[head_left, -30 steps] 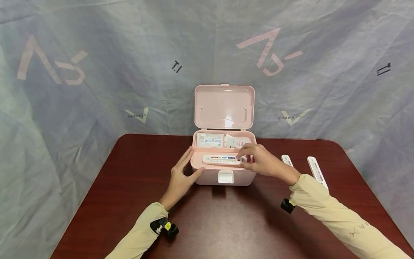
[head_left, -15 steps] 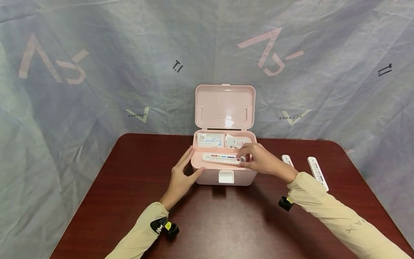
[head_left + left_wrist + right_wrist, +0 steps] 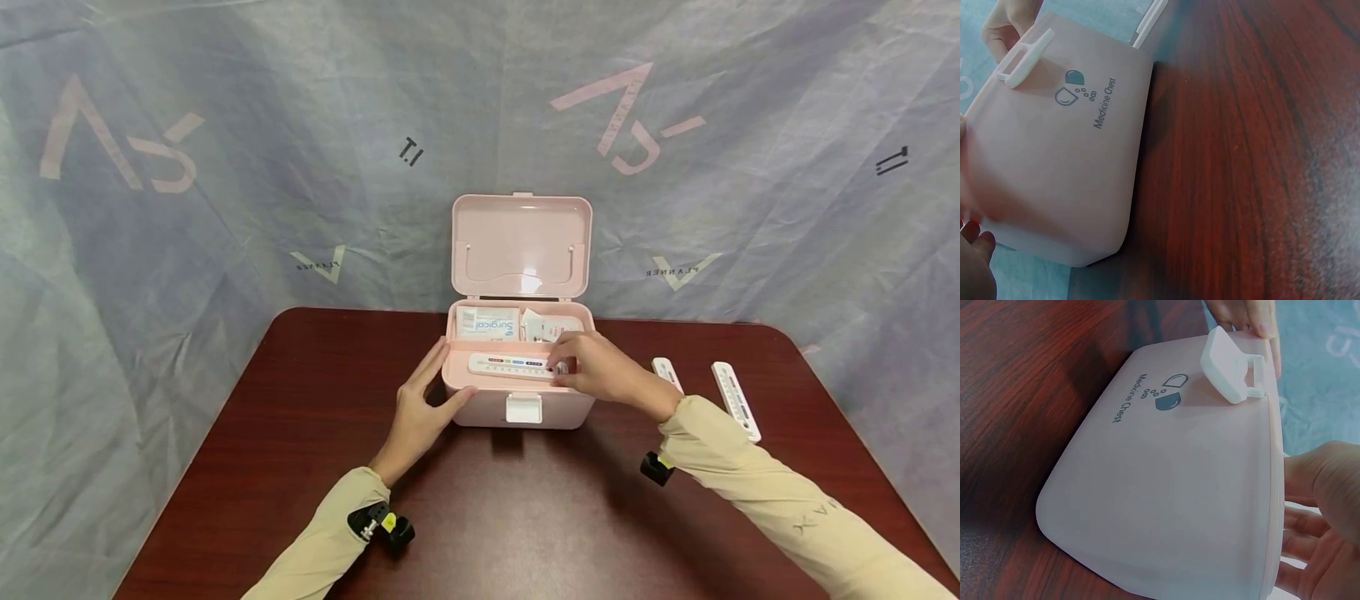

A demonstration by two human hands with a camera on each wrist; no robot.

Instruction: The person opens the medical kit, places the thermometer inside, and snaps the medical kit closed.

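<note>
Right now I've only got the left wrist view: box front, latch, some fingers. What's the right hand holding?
Observer: In the head view, the right hand pinches one end of a white thermometer over the front section of the pink box. Can't tell if it touches the floor of that section.

Operator: Copy. Lid up or down?

Observer: Up. The head view shows the lid standing open at the back of the box.

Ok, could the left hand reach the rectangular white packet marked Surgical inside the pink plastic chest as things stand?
Probably yes: the left hand touches the left end of the chest, its pink lid stands open, and nothing visible covers the packet.
</note>
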